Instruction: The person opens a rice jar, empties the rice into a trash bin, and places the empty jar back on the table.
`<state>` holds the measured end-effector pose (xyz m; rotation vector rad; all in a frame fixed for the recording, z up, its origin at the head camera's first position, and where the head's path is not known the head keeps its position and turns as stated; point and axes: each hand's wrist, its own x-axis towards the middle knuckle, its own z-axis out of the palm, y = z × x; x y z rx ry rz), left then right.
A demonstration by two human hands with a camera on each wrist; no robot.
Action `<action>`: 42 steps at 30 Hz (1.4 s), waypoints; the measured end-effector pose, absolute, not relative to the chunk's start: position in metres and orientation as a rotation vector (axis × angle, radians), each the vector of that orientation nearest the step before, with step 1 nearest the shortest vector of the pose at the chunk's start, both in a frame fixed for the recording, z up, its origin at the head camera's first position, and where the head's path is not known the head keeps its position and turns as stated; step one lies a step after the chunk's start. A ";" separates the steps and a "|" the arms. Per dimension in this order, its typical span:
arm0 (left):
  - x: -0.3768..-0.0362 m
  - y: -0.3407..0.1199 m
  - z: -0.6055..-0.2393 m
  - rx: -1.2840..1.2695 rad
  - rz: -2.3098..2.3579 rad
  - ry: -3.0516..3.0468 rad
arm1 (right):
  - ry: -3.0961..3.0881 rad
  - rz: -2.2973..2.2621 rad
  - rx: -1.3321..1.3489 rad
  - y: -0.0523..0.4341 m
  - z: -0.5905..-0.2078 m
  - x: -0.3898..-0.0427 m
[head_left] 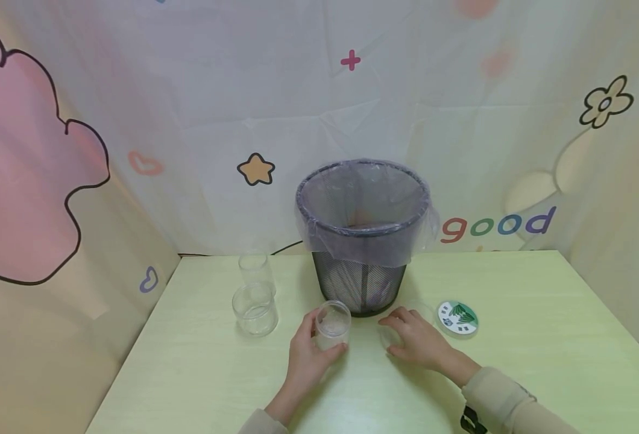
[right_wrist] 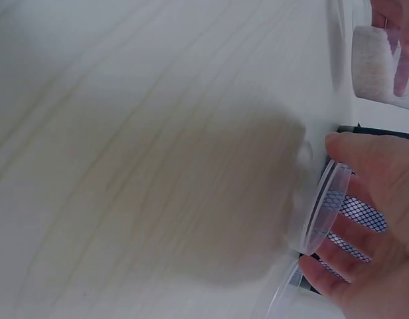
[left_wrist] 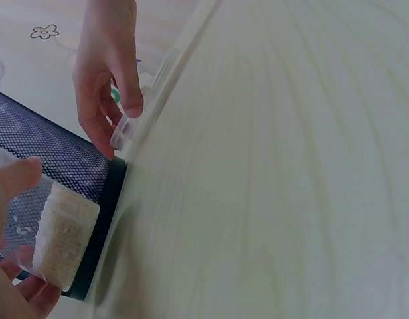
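Note:
My left hand [head_left: 322, 345] grips a small clear jar [head_left: 332, 326] that stands on the pale green table [head_left: 200, 374], just in front of the bin. The jar [left_wrist: 60, 236] is partly filled with white grains. To its right, my right hand [head_left: 402, 330] pinches a clear round lid [right_wrist: 324, 203] by its edge, thumb on one side and fingers on the other. That lid [left_wrist: 127, 130] is at the table surface beside the bin's base.
A black mesh bin [head_left: 361, 238] lined with a clear bag stands mid-table behind both hands. Two empty clear jars [head_left: 254, 308] stand to the left, one behind the other. A lid with a green label [head_left: 457, 317] lies to the right. Patterned curtains close the back.

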<state>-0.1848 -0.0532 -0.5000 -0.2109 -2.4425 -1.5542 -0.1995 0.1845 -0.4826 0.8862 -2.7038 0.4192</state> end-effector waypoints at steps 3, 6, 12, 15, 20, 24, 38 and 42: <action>-0.184 -0.053 -0.500 -0.206 -1.564 -2.445 | -2.710 0.404 0.882 0.185 -0.485 -0.200; -0.184 -0.053 -0.500 -0.193 -1.584 -2.450 | -2.719 0.384 0.874 0.185 -0.486 -0.202; -0.182 -0.053 -0.501 -0.176 -1.592 -2.452 | -2.758 0.390 0.822 0.184 -0.488 -0.206; -0.181 -0.053 -0.501 -0.175 -1.587 -2.447 | -2.772 0.393 0.808 0.183 -0.489 -0.207; -0.181 -0.053 -0.502 -0.173 -1.600 -2.446 | -2.793 0.366 0.790 0.183 -0.490 -0.209; -0.181 -0.053 -0.503 -0.175 -1.586 -2.444 | -2.817 0.352 0.771 0.183 -0.490 -0.210; -0.181 -0.054 -0.503 -0.185 -1.581 -2.446 | -2.824 0.355 0.749 0.184 -0.491 -0.214; -0.181 -0.055 -0.504 -0.184 -1.576 -2.443 | -2.808 0.354 0.754 0.185 -0.493 -0.215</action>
